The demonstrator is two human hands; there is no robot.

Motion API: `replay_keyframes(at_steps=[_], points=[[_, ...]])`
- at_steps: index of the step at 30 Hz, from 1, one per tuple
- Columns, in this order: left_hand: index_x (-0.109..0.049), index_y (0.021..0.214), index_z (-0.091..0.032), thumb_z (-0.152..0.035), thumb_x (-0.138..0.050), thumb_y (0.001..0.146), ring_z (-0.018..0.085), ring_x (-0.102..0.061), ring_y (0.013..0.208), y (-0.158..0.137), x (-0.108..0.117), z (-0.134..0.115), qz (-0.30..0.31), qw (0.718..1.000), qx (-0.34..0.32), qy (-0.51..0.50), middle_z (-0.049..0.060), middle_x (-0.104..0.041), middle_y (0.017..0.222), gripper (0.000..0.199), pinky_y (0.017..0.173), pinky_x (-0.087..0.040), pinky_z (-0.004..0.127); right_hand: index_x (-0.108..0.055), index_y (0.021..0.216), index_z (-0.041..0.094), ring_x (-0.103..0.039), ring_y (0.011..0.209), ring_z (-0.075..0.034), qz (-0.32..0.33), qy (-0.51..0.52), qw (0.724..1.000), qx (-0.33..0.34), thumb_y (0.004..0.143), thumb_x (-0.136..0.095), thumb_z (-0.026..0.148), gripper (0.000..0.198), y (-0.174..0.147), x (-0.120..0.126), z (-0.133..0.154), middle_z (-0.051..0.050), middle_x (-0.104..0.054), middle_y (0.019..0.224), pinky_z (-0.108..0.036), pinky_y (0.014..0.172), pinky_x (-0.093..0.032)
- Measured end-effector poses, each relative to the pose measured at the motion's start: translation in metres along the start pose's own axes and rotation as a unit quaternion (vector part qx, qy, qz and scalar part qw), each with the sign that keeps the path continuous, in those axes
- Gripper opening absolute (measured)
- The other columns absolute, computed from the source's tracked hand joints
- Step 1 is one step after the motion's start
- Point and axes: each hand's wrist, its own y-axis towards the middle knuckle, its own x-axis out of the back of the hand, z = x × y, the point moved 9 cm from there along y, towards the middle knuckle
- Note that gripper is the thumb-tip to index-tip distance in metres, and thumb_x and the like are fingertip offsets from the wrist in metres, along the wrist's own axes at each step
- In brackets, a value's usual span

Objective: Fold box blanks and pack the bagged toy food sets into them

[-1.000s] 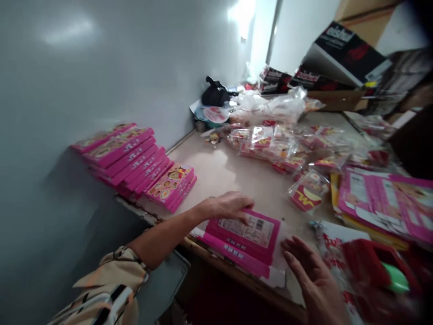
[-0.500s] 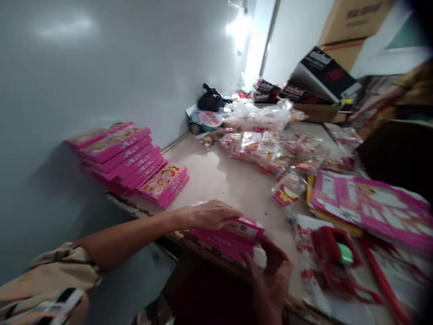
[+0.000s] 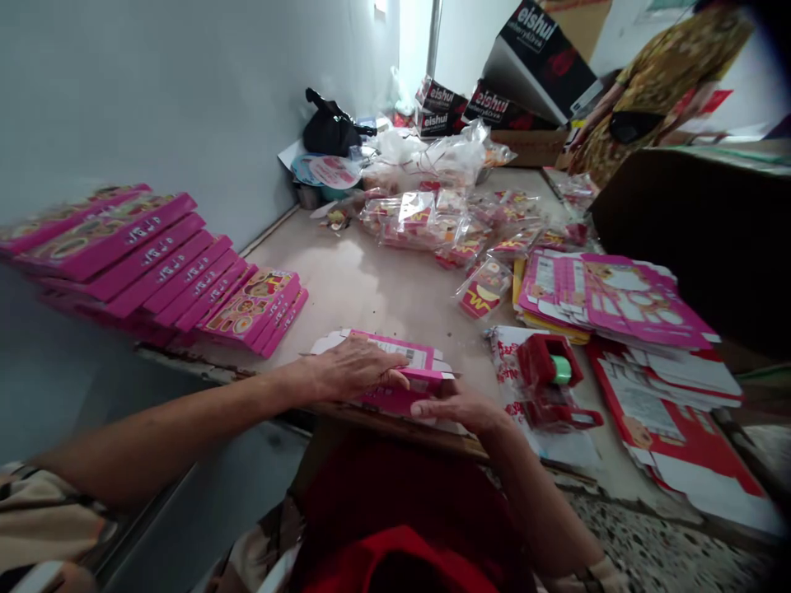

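A pink carton lies at the table's front edge, with white end flaps sticking out at both ends. My left hand rests across its top, fingers bent over the front side and pressing it. At the right end, my right hand grips the carton, its thumb on the front face and the other fingers partly hidden behind the end flaps. Stacked finished-looking pink boxes stand to the left, with a lower pile beside them.
Right of my hands sits a red tape dispenser with green tape. Flat pink cartons and red cartons lie farther right. Clear-bagged items cover the table's back. A person stands beyond a large brown box.
My view has shifted, and the scene sits farther left and higher. The carton's raised top panel now lies lower under my left hand. My right hand has closed in on its right end.
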Motion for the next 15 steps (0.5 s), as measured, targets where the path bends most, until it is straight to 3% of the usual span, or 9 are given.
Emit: replay_keyframes(at_steps=[3,5,8,11,13,15], points=[[-0.064,0.130,-0.025,-0.047,-0.039,0.107,0.021,-0.070,0.096,0.004,-0.005,0.003,-0.003,1.000,0.025,0.008,0.009,-0.076,0.112,0.041,0.086,-0.048,0.030,-0.076,0.118,0.024,-0.066,0.121,-0.031,-0.091,-0.012,0.995,0.048,0.087,-0.072,0.052,0.042,0.009,0.003,-0.004,-0.006,-0.075,0.126,-0.049,0.110,-0.049],[-0.064,0.131,-0.023,-0.052,-0.039,0.106,0.023,-0.071,0.093,0.012,-0.009,0.012,-0.008,0.998,0.062,0.017,0.010,-0.077,0.107,0.046,0.084,-0.048,0.031,-0.078,0.112,0.024,-0.067,0.118,-0.031,-0.148,-0.001,0.986,0.077,0.088,-0.071,0.050,0.036,0.010,0.000,-0.010,-0.006,-0.077,0.120,-0.049,0.108,-0.049],[-0.066,0.132,-0.022,-0.059,-0.048,0.101,0.023,-0.070,0.087,0.032,-0.014,0.036,-0.024,0.994,0.106,-0.013,0.009,-0.077,0.099,0.051,0.076,-0.045,0.029,-0.074,0.108,0.022,-0.073,0.103,-0.030,-0.222,0.093,0.970,0.046,0.084,-0.076,0.049,0.036,0.013,0.002,-0.029,-0.006,-0.080,0.104,-0.045,0.095,-0.058],[-0.079,0.103,-0.019,-0.061,-0.062,0.090,0.017,-0.059,0.067,0.055,-0.026,0.072,-0.021,0.978,0.146,-0.150,0.002,-0.068,0.072,0.047,0.062,-0.036,0.024,-0.068,0.112,0.021,-0.075,0.090,-0.027,-0.260,0.200,0.944,0.025,0.076,-0.081,0.050,0.048,0.024,0.010,-0.040,-0.004,-0.079,0.095,-0.041,0.082,-0.061],[-0.079,0.082,-0.016,-0.063,-0.068,0.084,0.012,-0.049,0.058,0.069,-0.038,0.089,-0.003,0.960,0.149,-0.238,-0.002,-0.057,0.060,0.048,0.056,-0.030,0.022,-0.066,0.112,0.021,-0.075,0.086,-0.027,-0.253,0.240,0.937,0.020,0.075,-0.082,0.051,0.051,0.034,0.012,-0.044,-0.004,-0.078,0.091,-0.040,0.078,-0.062],[-0.077,0.074,-0.014,-0.062,-0.072,0.080,0.010,-0.043,0.056,0.079,-0.045,0.097,0.002,0.950,0.142,-0.279,-0.004,-0.050,0.056,0.049,0.052,-0.027,0.021,-0.065,0.113,0.020,-0.075,0.084,-0.027,-0.252,0.252,0.934,0.013,0.076,-0.080,0.051,0.051,0.041,0.013,-0.047,-0.004,-0.078,0.089,-0.040,0.076,-0.061]])
